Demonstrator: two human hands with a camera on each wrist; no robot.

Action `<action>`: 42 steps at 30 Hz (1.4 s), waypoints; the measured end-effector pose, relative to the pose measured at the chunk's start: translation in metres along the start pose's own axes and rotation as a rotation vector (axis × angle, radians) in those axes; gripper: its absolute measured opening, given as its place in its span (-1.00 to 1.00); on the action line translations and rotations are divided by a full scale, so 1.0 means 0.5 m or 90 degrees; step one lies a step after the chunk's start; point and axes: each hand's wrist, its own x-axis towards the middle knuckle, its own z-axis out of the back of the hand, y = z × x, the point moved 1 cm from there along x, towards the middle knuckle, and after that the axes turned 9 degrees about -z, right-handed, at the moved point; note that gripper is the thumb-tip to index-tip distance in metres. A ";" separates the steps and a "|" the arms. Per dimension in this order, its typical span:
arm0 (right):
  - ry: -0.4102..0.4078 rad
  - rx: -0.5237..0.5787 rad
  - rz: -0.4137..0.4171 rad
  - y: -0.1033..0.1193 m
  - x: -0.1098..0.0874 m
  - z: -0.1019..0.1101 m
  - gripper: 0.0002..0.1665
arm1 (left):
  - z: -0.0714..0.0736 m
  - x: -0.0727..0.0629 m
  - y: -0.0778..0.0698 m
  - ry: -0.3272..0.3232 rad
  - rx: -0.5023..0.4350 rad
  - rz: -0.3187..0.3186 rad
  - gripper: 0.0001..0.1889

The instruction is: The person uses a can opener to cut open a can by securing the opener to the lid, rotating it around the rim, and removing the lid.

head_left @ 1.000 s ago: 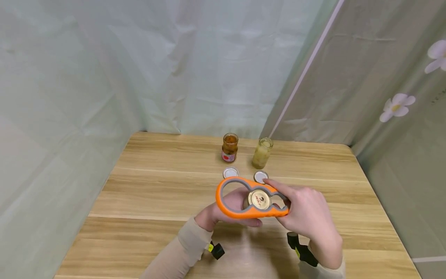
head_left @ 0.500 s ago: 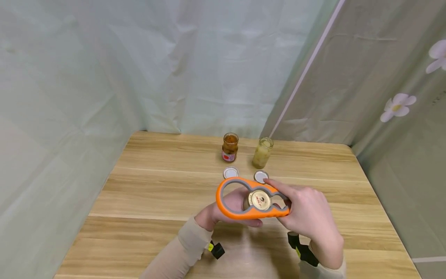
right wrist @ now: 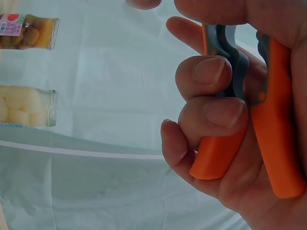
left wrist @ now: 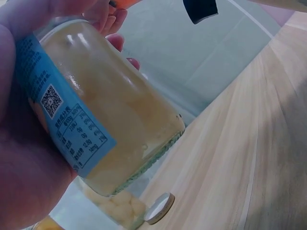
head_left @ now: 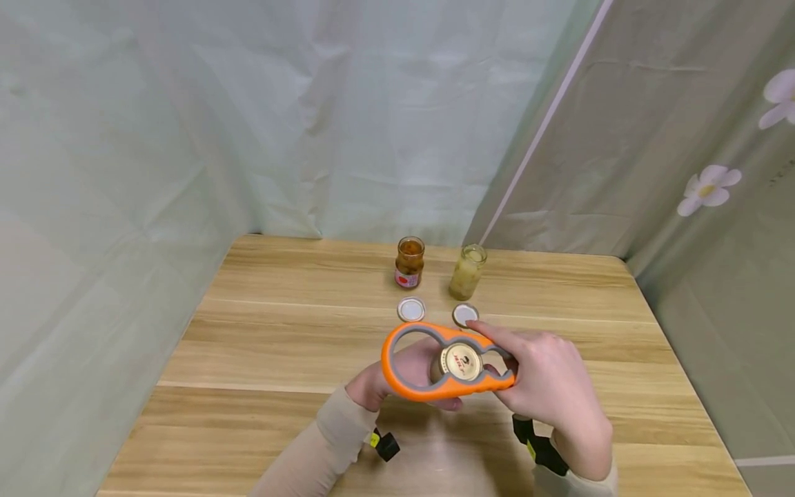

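My left hand grips a glass jar with a blue label and pale contents, held tilted above the table. Its gold lid faces up in the head view. Around that lid sits an orange and grey jar opener, the lid within its middle opening. My right hand holds the opener's handles; in the right wrist view the fingers curl round one orange handle. Much of the left hand is hidden behind the opener.
Toward the back of the wooden table stand two uncovered jars, one with amber contents and one with pale contents. In front of each lies a lid, the left lid and the right lid. Curtains hang behind.
The ring end of the opener has swung slightly down toward the person, and the gold lid has turned and shifted a little with it. The standing jars and loose lids have stayed put.
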 end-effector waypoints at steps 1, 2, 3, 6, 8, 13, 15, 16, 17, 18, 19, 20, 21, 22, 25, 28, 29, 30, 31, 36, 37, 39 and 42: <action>0.000 0.000 0.001 0.000 0.000 0.000 -0.16 | 0.001 -0.002 0.000 -0.006 -0.007 0.005 -0.18; 0.001 0.001 0.003 0.001 0.001 0.000 -0.16 | 0.001 -0.003 -0.001 -0.009 -0.007 0.008 -0.17; 0.001 0.002 0.004 0.001 0.001 0.000 -0.16 | 0.001 -0.004 -0.002 -0.009 -0.009 0.012 -0.17; 0.000 0.009 0.008 0.003 0.000 0.000 -0.15 | 0.000 -0.005 -0.004 -0.002 -0.025 0.020 -0.16; -0.001 0.014 0.008 0.003 -0.001 -0.001 -0.13 | -0.001 -0.006 -0.005 0.003 -0.020 0.021 -0.16; -0.011 0.016 0.013 0.004 0.000 -0.002 -0.13 | 0.000 -0.006 -0.006 -0.002 0.008 0.015 -0.13; -0.015 0.016 0.016 0.004 0.000 -0.002 -0.15 | 0.001 -0.006 -0.007 -0.002 0.020 0.013 -0.12; -0.017 0.016 0.017 0.004 0.000 -0.001 -0.15 | 0.001 -0.006 -0.007 0.000 0.027 0.013 -0.12; -0.018 0.017 0.017 0.004 0.000 -0.001 -0.15 | 0.002 -0.005 -0.007 0.001 0.036 0.010 -0.11; -0.021 0.019 0.016 0.004 0.001 -0.001 -0.14 | 0.003 -0.004 -0.006 0.001 0.053 0.006 -0.11; -0.023 0.022 0.014 0.003 0.001 0.000 -0.13 | 0.005 -0.004 -0.006 0.001 0.074 0.003 -0.11; -0.027 0.025 0.012 0.003 0.001 0.001 -0.13 | 0.006 -0.003 -0.006 0.000 0.096 0.000 -0.11; -0.030 0.027 0.009 0.002 0.001 0.001 -0.13 | 0.008 -0.003 -0.006 -0.002 0.114 0.000 -0.11; -0.034 0.029 0.006 0.002 0.001 0.002 -0.13 | 0.009 -0.003 -0.006 -0.003 0.125 -0.001 -0.10; -0.043 0.031 0.000 0.001 0.001 0.004 -0.14 | 0.013 -0.003 -0.007 -0.007 0.157 -0.005 -0.10; -0.046 0.024 -0.004 0.000 0.001 0.005 -0.15 | 0.017 -0.004 -0.011 -0.007 0.164 -0.014 -0.11; -0.046 0.023 -0.005 0.000 0.001 0.005 -0.15 | 0.018 -0.004 -0.012 -0.007 0.166 -0.018 -0.11; -0.047 0.022 -0.006 0.000 0.002 0.005 -0.16 | 0.020 -0.004 -0.013 -0.006 0.169 -0.021 -0.11; -0.048 0.022 -0.006 0.000 0.002 0.005 -0.16 | 0.021 -0.004 -0.013 -0.006 0.169 -0.023 -0.10; -0.059 0.022 -0.009 0.001 0.002 0.005 -0.17 | 0.029 -0.004 -0.012 -0.009 0.172 -0.024 -0.10; -0.060 0.022 -0.011 0.001 0.002 0.005 -0.17 | 0.030 -0.005 -0.012 -0.014 0.178 -0.025 -0.11; -0.061 0.020 -0.015 0.001 0.002 0.005 -0.17 | 0.033 -0.007 -0.013 -0.022 0.194 -0.025 -0.12; -0.058 0.014 -0.021 0.000 0.002 0.005 -0.16 | 0.037 -0.009 -0.013 -0.032 0.231 -0.030 -0.13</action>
